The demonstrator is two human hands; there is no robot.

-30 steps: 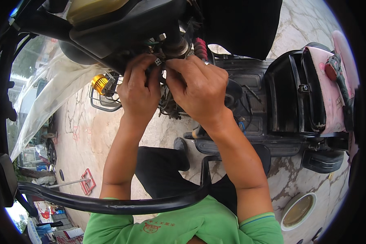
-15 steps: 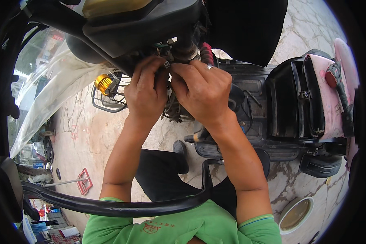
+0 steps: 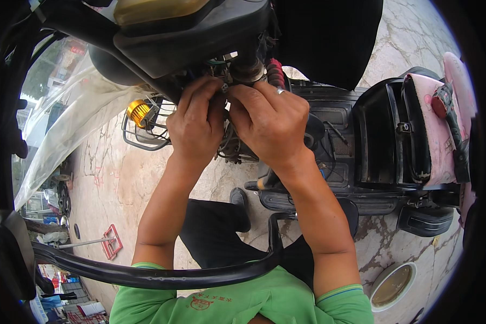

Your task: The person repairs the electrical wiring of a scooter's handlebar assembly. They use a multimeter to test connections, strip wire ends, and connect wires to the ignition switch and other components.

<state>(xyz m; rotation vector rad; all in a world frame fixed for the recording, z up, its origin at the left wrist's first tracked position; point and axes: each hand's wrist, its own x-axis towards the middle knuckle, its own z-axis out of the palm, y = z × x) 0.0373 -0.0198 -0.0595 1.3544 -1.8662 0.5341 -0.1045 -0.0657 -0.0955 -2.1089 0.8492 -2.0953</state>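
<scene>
Both my hands meet under the dark front housing [image 3: 194,46] of an electric scooter. A small pale plug connector [image 3: 224,87] with little holes in its end sits between my fingertips. My left hand [image 3: 196,129] is closed, thumb and fingers pinched at the connector's left side. My right hand [image 3: 272,121], with a ring on one finger, is closed too and pinches at its right side. My fingers hide most of the connector and its wires. Below my fingertips hang loose dark wires and parts [image 3: 231,146]. A round metal steering-column part [image 3: 247,73] stands just above my right fingers.
A gold-coloured lamp [image 3: 139,112] sits by a black wire basket [image 3: 146,141] at left. A black bar [image 3: 162,276] crosses before my body. Right lie the footboard [image 3: 329,116], black seat box [image 3: 380,135] and pink seat cover [image 3: 437,129]. A basin [image 3: 410,275] stands on the cracked floor.
The view has shifted very slightly. My hands keep the same pinch at the connector, which has turned or moved a little between the fingertips.
</scene>
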